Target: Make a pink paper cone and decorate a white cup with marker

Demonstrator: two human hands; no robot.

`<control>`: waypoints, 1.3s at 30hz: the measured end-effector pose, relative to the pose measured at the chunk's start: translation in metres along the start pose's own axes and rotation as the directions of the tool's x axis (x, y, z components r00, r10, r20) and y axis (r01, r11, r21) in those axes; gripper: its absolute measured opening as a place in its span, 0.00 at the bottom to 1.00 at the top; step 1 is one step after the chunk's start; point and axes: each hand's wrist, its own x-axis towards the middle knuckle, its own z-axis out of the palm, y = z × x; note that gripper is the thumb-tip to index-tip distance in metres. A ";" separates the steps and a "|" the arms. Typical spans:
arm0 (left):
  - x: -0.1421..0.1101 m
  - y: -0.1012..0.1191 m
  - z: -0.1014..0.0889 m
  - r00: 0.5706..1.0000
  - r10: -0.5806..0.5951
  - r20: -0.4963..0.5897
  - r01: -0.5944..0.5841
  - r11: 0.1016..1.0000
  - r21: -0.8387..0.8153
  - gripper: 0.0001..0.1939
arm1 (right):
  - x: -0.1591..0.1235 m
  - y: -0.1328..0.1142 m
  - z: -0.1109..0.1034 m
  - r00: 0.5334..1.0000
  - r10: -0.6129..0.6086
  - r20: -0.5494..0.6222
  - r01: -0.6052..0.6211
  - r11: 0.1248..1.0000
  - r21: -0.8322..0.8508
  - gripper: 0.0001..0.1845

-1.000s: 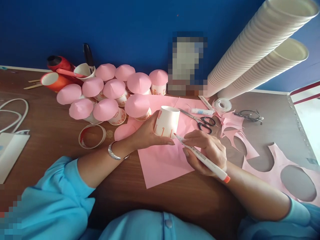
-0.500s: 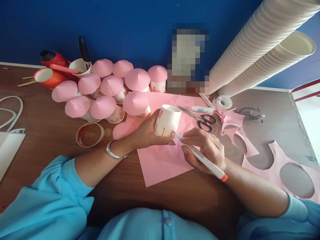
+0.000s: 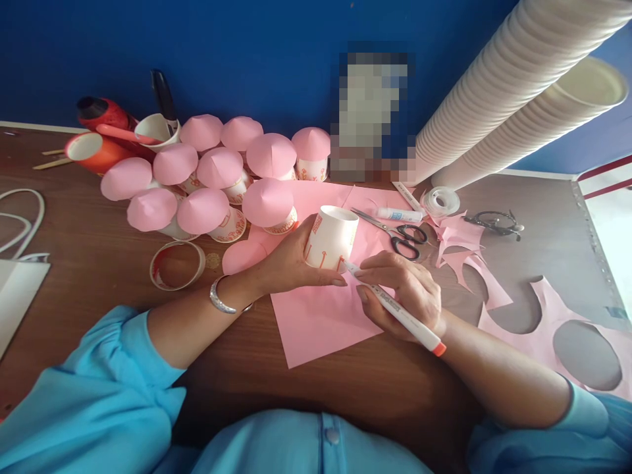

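Note:
My left hand grips a white paper cup by its side and lower edge, its opening tilted up. Orange marks run along the cup's lower part: short stems and a patterned patch. Closed around a white marker with an orange end is my right hand, and the marker's tip touches the cup near its lower edge. Under both hands lies a pink paper sheet. To the left stand several decorated paper cups topped with pink paper cones.
Black-handled scissors, a glue stick and clear tape lie to the right, beside glasses and pink offcuts. Tall cup stacks lean at the back right. A tape roll and white bag are left.
The marker and my right hand have shifted very slightly at the cup's lower edge. An orange mark at the tip looks a little fuller. My left hand keeps its hold.

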 end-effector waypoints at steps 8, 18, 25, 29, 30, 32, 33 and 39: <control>0.000 -0.001 0.001 1.000 -0.006 0.002 0.006 0.999 -0.034 0.41 | 0.000 -0.001 0.001 1.000 0.001 0.005 -0.001 1.000 0.007 0.09; 0.000 0.000 0.002 1.000 -0.016 -0.008 0.016 1.000 -0.013 0.42 | -0.001 -0.001 0.002 1.000 -0.001 0.003 0.001 1.000 0.015 0.10; 0.000 0.000 0.002 1.000 -0.008 0.004 0.008 1.000 0.002 0.42 | 0.000 0.000 0.002 1.000 0.002 -0.011 -0.002 0.999 0.040 0.10; -0.001 0.002 0.002 1.000 -0.026 0.005 0.026 1.000 0.007 0.42 | 0.002 0.000 0.001 1.000 -0.008 -0.005 0.009 1.000 0.030 0.10; -0.001 0.002 0.002 1.000 -0.029 0.004 0.029 1.000 0.012 0.42 | 0.002 0.000 0.001 1.000 -0.011 -0.003 0.011 1.000 0.027 0.10; -0.001 0.002 0.002 1.000 -0.025 0.003 0.025 0.999 0.021 0.42 | 0.002 0.001 0.001 1.000 -0.005 -0.008 0.005 1.000 0.021 0.09; -0.001 0.002 0.002 1.000 -0.021 0.002 0.020 1.000 0.021 0.42 | 0.002 0.001 0.001 1.000 0.001 -0.015 0.000 1.000 0.018 0.09; -0.001 -0.001 0.001 1.000 -0.014 0.005 0.014 1.000 0.000 0.43 | -0.001 0.001 0.001 0.999 0.026 -0.028 -0.026 1.000 0.005 0.11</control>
